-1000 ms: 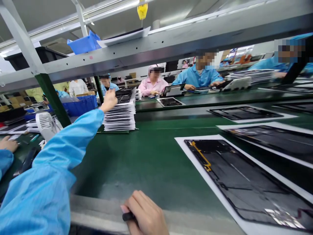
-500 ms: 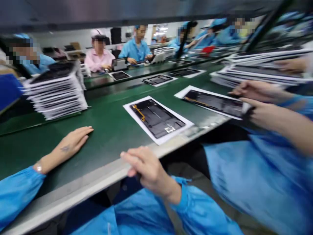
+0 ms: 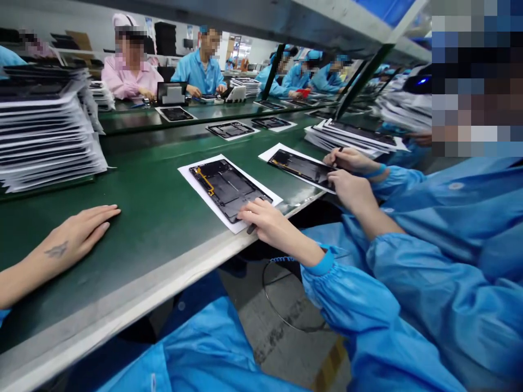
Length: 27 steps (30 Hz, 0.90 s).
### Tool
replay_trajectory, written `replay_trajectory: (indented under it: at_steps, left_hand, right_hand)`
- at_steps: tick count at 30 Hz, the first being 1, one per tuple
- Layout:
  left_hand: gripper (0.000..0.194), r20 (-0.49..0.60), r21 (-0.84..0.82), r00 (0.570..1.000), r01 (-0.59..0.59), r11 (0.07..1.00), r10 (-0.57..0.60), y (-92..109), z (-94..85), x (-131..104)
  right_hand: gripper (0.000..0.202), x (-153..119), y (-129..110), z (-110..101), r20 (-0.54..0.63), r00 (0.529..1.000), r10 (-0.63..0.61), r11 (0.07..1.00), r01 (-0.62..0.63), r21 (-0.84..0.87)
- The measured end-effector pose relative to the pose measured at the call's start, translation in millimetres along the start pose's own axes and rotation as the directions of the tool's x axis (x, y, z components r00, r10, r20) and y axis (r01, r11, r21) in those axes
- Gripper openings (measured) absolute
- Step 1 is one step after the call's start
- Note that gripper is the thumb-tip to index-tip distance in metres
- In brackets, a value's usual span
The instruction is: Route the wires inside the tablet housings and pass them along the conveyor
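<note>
My left hand (image 3: 77, 237) lies flat on the green work surface (image 3: 134, 261), fingers stretched out and holding nothing. My right hand (image 3: 272, 224) is over the near corner of a black tablet shell (image 3: 229, 188), its fingers curled. Out of the curled fingers, below the palm, sticks a short dark stick-like thing (image 3: 251, 229); its kind is not clear. The shell has an orange ribbon cable (image 3: 204, 179) along one side and rests on a white sheet (image 3: 188, 170). The fingertips hide the shell's near corner, so I cannot tell whether they touch it.
On my right, a co-worker's hands (image 3: 351, 177) work at another shell (image 3: 300, 166). Stacks of shells between white sheets stand at left (image 3: 49, 136) and back right (image 3: 355, 136). More shells (image 3: 231, 129) lie farther back. A grey shelf (image 3: 245, 22) hangs overhead.
My right hand has moved from in front of the table edge to above the tablet shell's near corner. My left hand stays flat on the table. The view has swung right.
</note>
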<state>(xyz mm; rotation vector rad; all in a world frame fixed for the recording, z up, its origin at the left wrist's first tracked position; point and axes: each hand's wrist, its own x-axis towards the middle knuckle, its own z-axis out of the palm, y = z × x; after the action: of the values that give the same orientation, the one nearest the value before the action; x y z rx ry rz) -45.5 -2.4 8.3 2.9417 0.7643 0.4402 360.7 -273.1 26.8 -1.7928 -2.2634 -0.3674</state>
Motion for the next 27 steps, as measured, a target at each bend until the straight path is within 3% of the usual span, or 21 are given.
replay_trajectory:
  at_steps: [5, 9, 13, 20, 23, 27]
  left_hand:
    - [0.053, 0.016, -0.032, 1.0, 0.028, 0.999, -0.027, 8.8, -5.2, 1.0]
    - [0.053, 0.001, -0.046, 1.0, 0.004, 0.999, -0.004, 3.4, 0.0, 0.7]
    - [0.054, -0.007, -0.044, 1.0, 0.008, 0.999, -0.008, 2.1, 1.3, -0.6]
    - [0.055, 0.009, -0.039, 1.0, 0.011, 0.999, -0.011, 22.7, -13.6, 1.8]
    - [0.054, -0.017, -0.042, 1.0, 0.005, 0.999, -0.006, 19.7, -10.8, 0.2]
    - [0.048, -0.04, -0.071, 0.998, 0.038, 0.997, -0.041, 1.9, 4.0, -3.5]
  right_hand:
    - [0.041, 6.6, 0.7, -7.6, 0.077, 0.991, -0.109, 0.991, 0.114, -0.071]
    - [0.041, 4.2, 7.6, -9.7, 0.104, 0.982, -0.156, 0.978, 0.168, -0.122]
    - [0.043, 7.3, 13.7, -7.2, 0.094, 0.978, -0.188, 0.968, 0.201, -0.15]
    - [0.038, 6.7, 23.5, -7.3, 0.026, 0.953, -0.303, 0.94, 0.303, -0.157]
    - [0.036, 1.7, 23.6, -15.3, 0.088, 0.957, -0.277, 0.942, 0.289, -0.173]
    - [0.037, -6.1, 11.4, -35.8, 0.166, 0.976, -0.138, 0.954, 0.176, -0.241]
